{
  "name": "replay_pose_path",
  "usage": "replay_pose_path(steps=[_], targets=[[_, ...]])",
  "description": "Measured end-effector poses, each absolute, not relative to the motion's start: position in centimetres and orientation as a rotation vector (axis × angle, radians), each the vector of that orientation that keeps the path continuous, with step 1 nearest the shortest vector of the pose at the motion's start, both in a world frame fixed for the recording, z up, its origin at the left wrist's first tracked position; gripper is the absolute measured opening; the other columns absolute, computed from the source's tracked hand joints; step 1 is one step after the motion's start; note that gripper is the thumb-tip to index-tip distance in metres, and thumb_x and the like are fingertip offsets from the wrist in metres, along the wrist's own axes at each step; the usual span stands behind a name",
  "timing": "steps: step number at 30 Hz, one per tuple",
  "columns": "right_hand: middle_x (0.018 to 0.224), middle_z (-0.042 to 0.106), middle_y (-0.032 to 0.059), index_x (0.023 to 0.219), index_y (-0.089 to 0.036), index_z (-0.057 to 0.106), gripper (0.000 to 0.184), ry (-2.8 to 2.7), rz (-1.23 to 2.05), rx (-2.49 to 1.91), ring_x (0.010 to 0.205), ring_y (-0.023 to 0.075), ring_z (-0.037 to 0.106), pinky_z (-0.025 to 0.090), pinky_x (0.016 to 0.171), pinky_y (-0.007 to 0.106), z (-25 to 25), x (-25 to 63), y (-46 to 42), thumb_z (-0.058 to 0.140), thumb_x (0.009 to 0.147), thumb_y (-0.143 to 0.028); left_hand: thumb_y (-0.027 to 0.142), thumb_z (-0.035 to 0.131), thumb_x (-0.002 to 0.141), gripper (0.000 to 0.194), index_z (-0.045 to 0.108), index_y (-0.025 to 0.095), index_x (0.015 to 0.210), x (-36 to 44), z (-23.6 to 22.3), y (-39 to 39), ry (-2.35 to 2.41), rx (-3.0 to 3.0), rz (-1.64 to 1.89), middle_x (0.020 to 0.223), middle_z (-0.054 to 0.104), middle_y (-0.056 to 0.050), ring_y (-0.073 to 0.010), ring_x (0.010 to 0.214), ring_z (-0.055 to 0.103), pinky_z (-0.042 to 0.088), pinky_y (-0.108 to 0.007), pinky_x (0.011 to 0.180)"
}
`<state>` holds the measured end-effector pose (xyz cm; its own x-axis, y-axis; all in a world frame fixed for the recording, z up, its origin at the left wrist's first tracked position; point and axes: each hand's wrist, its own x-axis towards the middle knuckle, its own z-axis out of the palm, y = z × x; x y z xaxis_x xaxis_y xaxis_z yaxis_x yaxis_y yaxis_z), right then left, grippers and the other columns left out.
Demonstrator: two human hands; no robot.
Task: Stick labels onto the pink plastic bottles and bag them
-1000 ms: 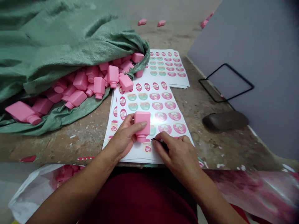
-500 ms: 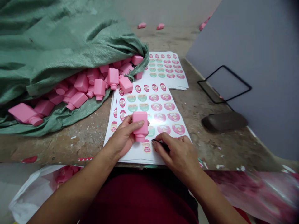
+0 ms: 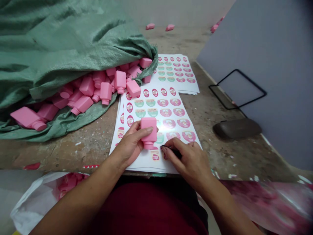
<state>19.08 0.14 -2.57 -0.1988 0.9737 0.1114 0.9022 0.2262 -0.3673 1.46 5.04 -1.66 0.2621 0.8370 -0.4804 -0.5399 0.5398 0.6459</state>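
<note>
My left hand [image 3: 130,143] is closed around a pink plastic bottle [image 3: 148,129], its neck pointing toward me. The thumb lies across the bottle's front. Beneath it is a white sticker sheet [image 3: 140,164] printed with rows of pink and green labels. My right hand [image 3: 187,156] pinches a slim black tool [image 3: 174,152], mostly hidden by the fingers, so its kind is unclear. The tool's tip is at the sheet, just right of the bottle's neck and near a label [image 3: 155,156] with a heart shape.
A green woven sack [image 3: 73,39] spills several pink bottles [image 3: 84,104] at left. More sticker sheets [image 3: 189,87] lie behind. To the right are a dark oblong case [image 3: 237,128], a black wire frame [image 3: 253,100] and a grey panel [image 3: 276,58]. A white bag [image 3: 31,199] hangs below the table edge.
The whole view has shifted slightly, with things appearing a little farther right. Both hands keep nearly the same place over the sheet, and the bottle is still in my left hand.
</note>
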Motion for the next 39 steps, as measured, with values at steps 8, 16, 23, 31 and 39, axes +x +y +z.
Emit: replay_pose_path(steps=[8, 16, 23, 31, 39], targets=[[0.065, 0.069, 0.0003, 0.082, -0.023, 0.067, 0.025, -2.252, 0.15, -1.68, 0.051, 0.0159, 0.04, 0.027, 0.062, 0.031, -2.81, 18.84, 0.19, 0.049, 0.095, -0.035, 0.017, 0.076, 0.071, 0.035, 0.06, 0.016, 0.102, 1.68, -1.48, 5.04, 0.895, 0.379, 0.976, 0.101, 0.067, -0.007, -0.0221, 0.106, 0.063, 0.047, -0.038, 0.099], [0.069, 0.071, -0.0009, 0.083, -0.024, 0.065, 0.021, -2.233, 0.404, -1.66, 0.055, 0.016, 0.052, 0.033, 0.063, 0.03, -2.51, 19.04, 0.64, 0.05, 0.093, -0.036, 0.02, 0.078, 0.07, 0.037, 0.06, 0.016, 0.102, 1.58, -1.75, 4.95, 0.885, 0.406, 0.979, 0.1, 0.066, -0.007, -0.0231, 0.107, 0.062, 0.046, -0.039, 0.099], [0.066, 0.07, -0.0005, 0.083, -0.024, 0.067, 0.02, -2.197, 0.239, -1.74, 0.054, 0.0179, 0.045, 0.031, 0.062, 0.031, -2.91, 18.97, -0.03, 0.054, 0.092, -0.035, 0.017, 0.077, 0.07, 0.037, 0.06, 0.016, 0.103, 1.62, -1.74, 4.87, 0.888, 0.382, 0.985, 0.101, 0.067, -0.007, -0.0227, 0.107, 0.063, 0.046, -0.039, 0.1], [0.063, 0.068, 0.0007, 0.081, -0.022, 0.067, 0.024, -2.234, 0.11, -1.703, 0.051, 0.0172, 0.04, 0.028, 0.061, 0.032, -2.91, 18.56, 0.1, 0.05, 0.094, -0.035, 0.015, 0.076, 0.072, 0.035, 0.06, 0.016, 0.103, 1.69, -1.59, 4.93, 0.882, 0.377, 0.981, 0.101, 0.067, -0.007, -0.0227, 0.107, 0.063, 0.047, -0.037, 0.098], [0.069, 0.07, -0.0024, 0.086, -0.023, 0.066, 0.017, -2.174, 0.344, -1.68, 0.057, 0.0174, 0.049, 0.032, 0.064, 0.03, -3.05, 19.06, 0.0, 0.055, 0.093, -0.035, 0.015, 0.073, 0.074, 0.033, 0.06, 0.014, 0.105, 1.6, -1.63, 5.04, 0.898, 0.375, 0.982, 0.098, 0.068, -0.007, -0.0201, 0.098, 0.064, 0.048, -0.035, 0.093]])
